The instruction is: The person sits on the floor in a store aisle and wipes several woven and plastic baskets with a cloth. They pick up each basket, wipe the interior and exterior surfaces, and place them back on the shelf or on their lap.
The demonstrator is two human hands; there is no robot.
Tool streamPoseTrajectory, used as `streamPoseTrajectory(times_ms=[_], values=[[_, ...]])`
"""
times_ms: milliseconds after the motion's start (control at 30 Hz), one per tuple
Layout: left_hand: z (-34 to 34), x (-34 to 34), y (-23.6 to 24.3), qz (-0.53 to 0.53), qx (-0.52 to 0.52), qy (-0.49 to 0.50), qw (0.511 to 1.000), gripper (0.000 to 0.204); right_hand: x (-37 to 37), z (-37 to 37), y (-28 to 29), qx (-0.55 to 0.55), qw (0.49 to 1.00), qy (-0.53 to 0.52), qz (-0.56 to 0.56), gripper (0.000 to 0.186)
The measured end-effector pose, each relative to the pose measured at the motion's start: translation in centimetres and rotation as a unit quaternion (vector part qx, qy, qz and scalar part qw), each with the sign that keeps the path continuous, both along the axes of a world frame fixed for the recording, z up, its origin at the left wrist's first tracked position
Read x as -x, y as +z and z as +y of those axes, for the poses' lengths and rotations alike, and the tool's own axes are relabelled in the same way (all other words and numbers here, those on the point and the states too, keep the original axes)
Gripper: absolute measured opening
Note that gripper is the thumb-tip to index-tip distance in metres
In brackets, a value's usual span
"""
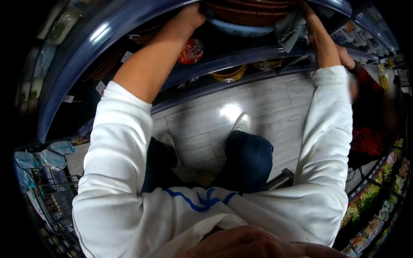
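Observation:
Both my arms reach forward to a stack of brown wicker baskets (pixel 251 16) at the top of the view. Below them shows a light blue plastic basket (pixel 243 30) with a pierced side. My left hand (pixel 194 14) is at the stack's left side, its fingers hidden past the picture's edge. On the other side, my right hand (pixel 308 16) is by the stack's right end, fingers also out of sight. A grey-green cloth (pixel 292 32) hangs beside that hand; whether I grip it is unclear.
Blue-edged shelves (pixel 206 64) curve across the front, bearing a round red item (pixel 190 51) and yellowish woven baskets (pixel 229 74). Another person's hand (pixel 344 56) and dark-red clothing (pixel 368 142) are close on the right. Blue-capped containers (pixel 51 160) stand left, above a wire basket (pixel 60 189).

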State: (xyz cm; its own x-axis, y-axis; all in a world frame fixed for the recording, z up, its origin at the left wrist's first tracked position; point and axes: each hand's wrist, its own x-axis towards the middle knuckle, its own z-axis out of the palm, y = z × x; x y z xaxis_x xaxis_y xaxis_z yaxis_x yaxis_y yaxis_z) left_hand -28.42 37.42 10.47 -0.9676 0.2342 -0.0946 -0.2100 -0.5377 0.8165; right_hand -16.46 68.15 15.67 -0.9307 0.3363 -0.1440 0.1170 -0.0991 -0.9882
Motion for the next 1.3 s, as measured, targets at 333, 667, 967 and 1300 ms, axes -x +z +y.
streamPoseTrajectory(times_ms=[333,667,967,1300], values=[[0.1,-0.4,1.3,0.252,0.449,0.037,0.857,0.026,4.1,1.1,-1.1,-0.136,0.990,0.036,-0.002,0.042],[0.4,-4.3,4.1,0.441,0.745,0.014,0.501,0.027,5.0,0.6,-2.9,-0.273,0.958,-0.035,0.083,0.042],[-4.5,-14.2,1.4,0.557,0.535,0.084,0.630,0.025,-11.2,-3.2,-4.9,-0.020,0.979,-0.137,0.152,0.028],[-13.5,-44.5,-19.6,0.121,0.570,-0.528,0.618,0.032,-30.0,-12.7,-7.4,0.301,0.939,-0.157,-0.055,0.029]])
